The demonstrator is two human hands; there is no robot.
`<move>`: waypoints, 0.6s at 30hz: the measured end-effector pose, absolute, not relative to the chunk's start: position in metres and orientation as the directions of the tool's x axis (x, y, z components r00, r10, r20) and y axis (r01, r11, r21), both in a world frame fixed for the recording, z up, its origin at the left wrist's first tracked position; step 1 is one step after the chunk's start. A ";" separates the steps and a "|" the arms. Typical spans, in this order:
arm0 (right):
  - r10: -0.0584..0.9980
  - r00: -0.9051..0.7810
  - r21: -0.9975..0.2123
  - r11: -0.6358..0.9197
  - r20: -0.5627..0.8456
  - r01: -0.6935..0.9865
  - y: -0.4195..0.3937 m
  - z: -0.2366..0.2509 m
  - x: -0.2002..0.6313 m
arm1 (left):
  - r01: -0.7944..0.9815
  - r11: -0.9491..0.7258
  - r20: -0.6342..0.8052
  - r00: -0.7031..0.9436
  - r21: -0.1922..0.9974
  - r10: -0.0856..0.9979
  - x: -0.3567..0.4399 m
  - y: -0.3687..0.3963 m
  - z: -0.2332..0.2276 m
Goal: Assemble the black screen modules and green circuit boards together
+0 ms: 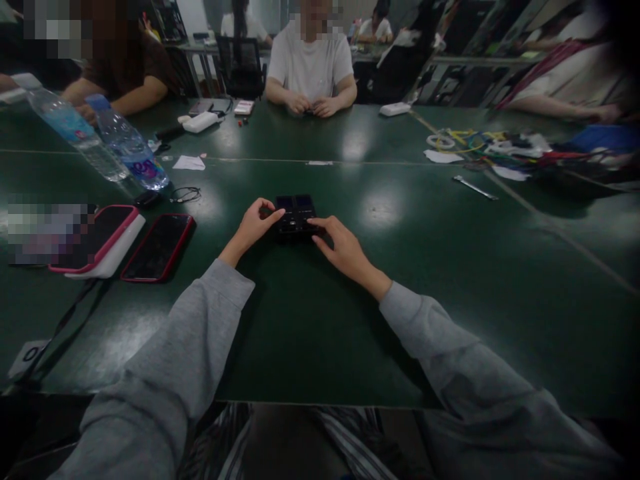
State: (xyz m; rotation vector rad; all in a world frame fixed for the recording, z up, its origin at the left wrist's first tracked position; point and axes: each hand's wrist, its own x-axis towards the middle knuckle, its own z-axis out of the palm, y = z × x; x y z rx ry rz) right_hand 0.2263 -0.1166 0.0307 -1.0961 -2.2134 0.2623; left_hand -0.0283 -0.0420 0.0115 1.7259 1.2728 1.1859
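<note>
A small black device (pixel 296 217) with two dark panels along its far side and small light marks nearer me lies on the green table. My left hand (pixel 254 227) is at its left edge, thumb on the top corner and index finger curved behind. From the right, my right hand (pixel 345 250) has its fingertips on the device's upper face, its thumb by the near right edge. The fingers of both hands are bent around the device's sides. What is under the device is hidden.
To the left lie a red-cased phone (pixel 159 248), a pink-edged phone (pixel 95 240) and two water bottles (pixel 131 143). A bundle of cables (pixel 530 150) and a thin metal strip (pixel 475 188) are at right. Across the table (pixel 320 333) sits a person (pixel 311 63); others sit around.
</note>
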 end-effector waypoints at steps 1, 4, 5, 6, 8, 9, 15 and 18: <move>0.767 -0.443 -0.434 0.633 0.464 0.641 -0.117 0.031 0.226 | 0.339 -0.293 0.273 0.107 0.894 0.956 -0.028 -0.042 0.012; 0.759 -0.445 -0.431 0.642 0.475 0.634 -0.115 0.029 0.225 | 0.352 -0.297 0.279 0.102 0.888 0.955 -0.028 -0.043 0.013; 0.757 -0.447 -0.433 0.645 0.477 0.630 -0.114 0.028 0.225 | 0.358 -0.301 0.281 0.110 0.884 0.953 -0.028 -0.043 0.014; 0.753 -0.448 -0.433 0.649 0.481 0.625 -0.114 0.028 0.225 | 0.363 -0.305 0.278 0.126 0.880 0.952 -0.028 -0.044 0.015; 0.747 -0.444 -0.431 0.655 0.495 0.620 -0.113 0.027 0.225 | 0.370 -0.308 0.265 0.162 0.877 0.951 -0.028 -0.045 0.017; 0.745 -0.442 -0.430 0.656 0.499 0.620 -0.113 0.026 0.226 | 0.372 -0.304 0.255 0.176 0.877 0.951 -0.028 -0.046 0.018; 0.756 -0.445 -0.432 0.645 0.480 0.630 -0.113 0.026 0.226 | 0.366 -0.302 0.254 0.173 0.880 0.952 -0.028 -0.047 0.019; 0.764 -0.432 -0.444 0.635 0.479 0.632 -0.114 0.026 0.226 | 0.363 -0.301 0.254 0.173 0.882 0.952 -0.028 -0.046 0.017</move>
